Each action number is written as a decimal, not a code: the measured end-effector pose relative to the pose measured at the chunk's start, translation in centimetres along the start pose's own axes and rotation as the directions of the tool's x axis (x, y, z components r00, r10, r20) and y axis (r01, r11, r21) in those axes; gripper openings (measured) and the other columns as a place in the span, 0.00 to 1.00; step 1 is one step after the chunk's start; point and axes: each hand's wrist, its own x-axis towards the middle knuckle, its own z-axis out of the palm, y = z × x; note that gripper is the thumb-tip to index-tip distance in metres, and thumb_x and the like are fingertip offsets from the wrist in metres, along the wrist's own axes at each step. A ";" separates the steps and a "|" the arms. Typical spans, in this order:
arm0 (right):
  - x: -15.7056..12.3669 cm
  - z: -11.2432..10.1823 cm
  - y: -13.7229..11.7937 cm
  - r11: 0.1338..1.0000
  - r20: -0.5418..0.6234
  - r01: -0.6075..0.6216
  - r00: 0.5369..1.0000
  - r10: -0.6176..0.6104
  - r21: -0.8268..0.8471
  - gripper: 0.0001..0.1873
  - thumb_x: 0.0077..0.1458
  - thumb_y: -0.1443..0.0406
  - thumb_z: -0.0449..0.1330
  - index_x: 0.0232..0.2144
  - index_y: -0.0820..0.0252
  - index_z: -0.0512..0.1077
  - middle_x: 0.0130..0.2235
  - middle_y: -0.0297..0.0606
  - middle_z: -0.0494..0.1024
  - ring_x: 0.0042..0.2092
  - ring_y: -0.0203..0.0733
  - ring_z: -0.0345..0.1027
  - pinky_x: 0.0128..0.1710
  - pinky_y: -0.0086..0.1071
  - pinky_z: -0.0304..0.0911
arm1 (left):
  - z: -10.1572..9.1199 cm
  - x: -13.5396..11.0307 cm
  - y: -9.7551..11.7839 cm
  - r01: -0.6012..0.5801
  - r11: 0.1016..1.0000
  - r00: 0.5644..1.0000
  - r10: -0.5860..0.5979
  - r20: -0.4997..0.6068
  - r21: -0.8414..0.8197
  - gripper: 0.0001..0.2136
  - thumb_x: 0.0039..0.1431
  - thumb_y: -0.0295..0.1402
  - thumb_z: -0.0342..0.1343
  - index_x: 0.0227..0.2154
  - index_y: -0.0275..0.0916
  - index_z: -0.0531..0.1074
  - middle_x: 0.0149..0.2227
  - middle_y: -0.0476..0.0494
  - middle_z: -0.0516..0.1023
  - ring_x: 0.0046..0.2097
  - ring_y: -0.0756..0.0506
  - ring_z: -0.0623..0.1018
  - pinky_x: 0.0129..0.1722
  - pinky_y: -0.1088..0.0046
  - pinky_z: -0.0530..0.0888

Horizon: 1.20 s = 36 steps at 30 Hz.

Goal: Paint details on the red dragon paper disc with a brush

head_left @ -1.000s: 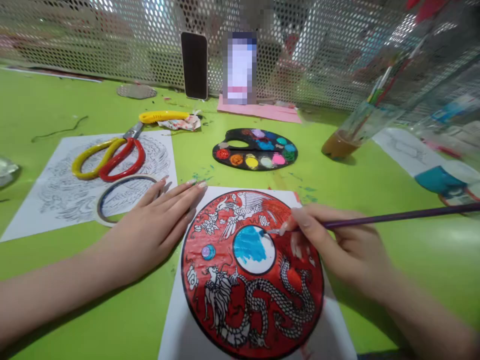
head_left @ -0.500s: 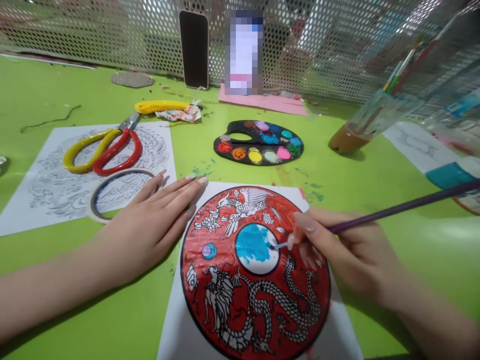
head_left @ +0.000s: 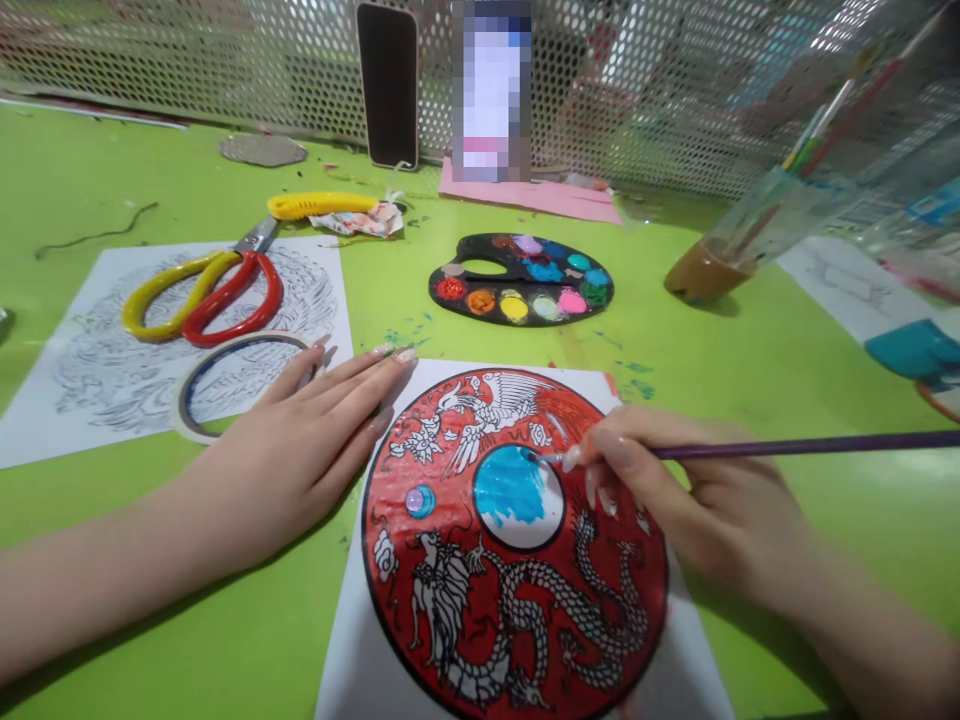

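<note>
A sheet of paper [head_left: 345, 660] lies in front of me, printed with a round red dragon-and-phoenix picture [head_left: 450, 480]. Its white centre circle [head_left: 517, 497] is mostly covered in blue paint, with white left along the lower right. My right hand [head_left: 675, 500] pinches a purple-handled paintbrush [head_left: 787, 445], its tip at the circle's upper right edge. Flat beside the sheet's upper left edge rests my left hand [head_left: 322, 430], fingers stretched out. A roll of tape [head_left: 187, 405] lies by its thumb and index finger, partly hidden. Beyond the picture sits a black paint palette [head_left: 491, 310] with several colours.
Scissors [head_left: 232, 310] with yellow and red handles lie on a line drawing [head_left: 82, 370] at left, a yellow cutter [head_left: 322, 206] behind. A cup of brown water [head_left: 709, 272] holding brushes stands at right. Two phones, one dark [head_left: 388, 90], lean against a perforated metal screen [head_left: 187, 60].
The brush tip has moved up along the circle's right side, and the handle has swung closer to level. My left hand stays in place. The view has shifted slightly.
</note>
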 end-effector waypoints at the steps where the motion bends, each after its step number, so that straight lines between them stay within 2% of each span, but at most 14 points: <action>1: 0.0 0.0 0.0 1.000 0.028 -0.004 1.000 0.004 -0.004 0.23 0.69 0.54 0.49 0.27 0.58 0.71 0.22 0.29 0.71 0.23 0.27 0.63 0.23 0.21 0.59 | 0.0 0.0 0.0 0.006 1.000 1.000 -0.006 0.003 -0.009 0.23 0.72 0.39 0.35 0.64 0.38 0.57 0.63 0.42 0.67 0.63 0.41 0.69 0.67 0.53 0.58; 4: -0.1 0.0 -0.1 0.998 0.062 -0.007 0.998 0.004 0.058 0.26 0.69 0.54 0.47 0.23 0.59 0.68 0.19 0.28 0.66 0.20 0.26 0.59 0.20 0.21 0.56 | 0.1 0.2 0.0 0.027 0.999 1.000 -0.026 0.016 -0.032 0.23 0.71 0.39 0.36 0.65 0.39 0.57 0.63 0.43 0.67 0.63 0.41 0.69 0.68 0.55 0.55; 8: -0.3 0.0 -0.2 0.998 -0.012 -0.036 0.999 0.037 0.060 0.23 0.68 0.52 0.49 0.28 0.57 0.72 0.22 0.29 0.72 0.24 0.27 0.65 0.24 0.20 0.60 | 0.0 0.3 0.0 0.023 0.999 1.000 -0.022 0.019 -0.045 0.23 0.71 0.40 0.36 0.65 0.38 0.57 0.63 0.43 0.67 0.63 0.41 0.68 0.68 0.55 0.53; 10: -0.3 -0.1 -0.2 0.998 0.023 -0.058 0.998 0.057 0.016 0.23 0.68 0.52 0.48 0.28 0.57 0.72 0.22 0.29 0.72 0.24 0.27 0.65 0.24 0.20 0.60 | 0.0 0.3 0.0 0.018 0.999 1.000 -0.017 0.015 -0.032 0.24 0.72 0.40 0.35 0.65 0.38 0.57 0.63 0.43 0.67 0.63 0.41 0.69 0.68 0.56 0.53; 13: -0.2 -0.1 -0.3 0.998 0.095 -0.055 0.994 0.051 0.037 0.26 0.68 0.52 0.47 0.23 0.59 0.69 0.18 0.28 0.66 0.21 0.26 0.59 0.21 0.19 0.57 | 0.0 0.2 0.0 0.016 1.000 1.000 -0.016 0.013 -0.005 0.23 0.72 0.40 0.34 0.64 0.38 0.57 0.63 0.44 0.68 0.62 0.42 0.70 0.68 0.59 0.52; 18: 0.0 0.1 -0.2 0.995 0.007 -0.063 0.998 0.063 0.080 0.22 0.68 0.53 0.50 0.27 0.58 0.72 0.22 0.29 0.72 0.24 0.27 0.65 0.24 0.20 0.60 | -0.1 0.2 0.1 0.018 1.000 1.000 -0.018 0.015 0.000 0.23 0.72 0.40 0.35 0.64 0.37 0.58 0.62 0.44 0.68 0.62 0.42 0.70 0.68 0.59 0.52; 22: -0.1 0.1 0.0 0.981 0.122 -0.121 0.987 0.103 0.155 0.25 0.68 0.52 0.49 0.24 0.58 0.69 0.19 0.29 0.68 0.20 0.28 0.62 0.21 0.22 0.59 | -0.1 0.2 0.0 0.029 0.999 0.999 -0.028 0.026 -0.021 0.23 0.71 0.40 0.36 0.64 0.38 0.58 0.63 0.44 0.68 0.63 0.40 0.69 0.68 0.58 0.53; 26: -0.3 -0.1 0.0 0.973 0.011 -0.127 0.992 0.127 0.192 0.23 0.67 0.51 0.50 0.26 0.58 0.71 0.20 0.30 0.70 0.22 0.29 0.64 0.21 0.23 0.58 | 0.0 0.3 0.1 0.037 0.999 0.999 -0.037 0.015 -0.034 0.23 0.71 0.40 0.36 0.64 0.39 0.58 0.63 0.45 0.68 0.62 0.41 0.69 0.69 0.59 0.52; 30: -0.3 -0.2 0.0 0.967 0.122 -0.166 0.982 0.145 0.193 0.26 0.67 0.51 0.49 0.23 0.59 0.68 0.17 0.30 0.66 0.19 0.28 0.59 0.18 0.23 0.55 | 0.0 0.3 0.0 0.031 0.999 0.999 -0.030 0.020 -0.024 0.23 0.71 0.40 0.36 0.64 0.38 0.58 0.63 0.44 0.67 0.63 0.40 0.69 0.68 0.58 0.53; 34: -0.1 0.0 -0.1 0.969 0.041 -0.157 0.988 0.152 0.190 0.26 0.66 0.49 0.50 0.25 0.59 0.69 0.19 0.31 0.68 0.21 0.29 0.62 0.20 0.23 0.56 | 0.1 0.2 -0.1 0.026 1.000 1.000 -0.026 0.014 -0.014 0.23 0.71 0.40 0.36 0.64 0.38 0.58 0.63 0.44 0.67 0.63 0.41 0.69 0.68 0.57 0.53; 36: 0.0 0.0 -0.1 0.970 0.075 -0.167 0.985 0.156 0.178 0.28 0.65 0.47 0.49 0.23 0.59 0.68 0.18 0.31 0.67 0.20 0.29 0.61 0.20 0.24 0.56 | 0.1 0.1 -0.2 0.029 0.999 1.000 -0.029 0.012 -0.017 0.23 0.71 0.40 0.36 0.64 0.40 0.57 0.63 0.45 0.67 0.62 0.41 0.69 0.68 0.58 0.52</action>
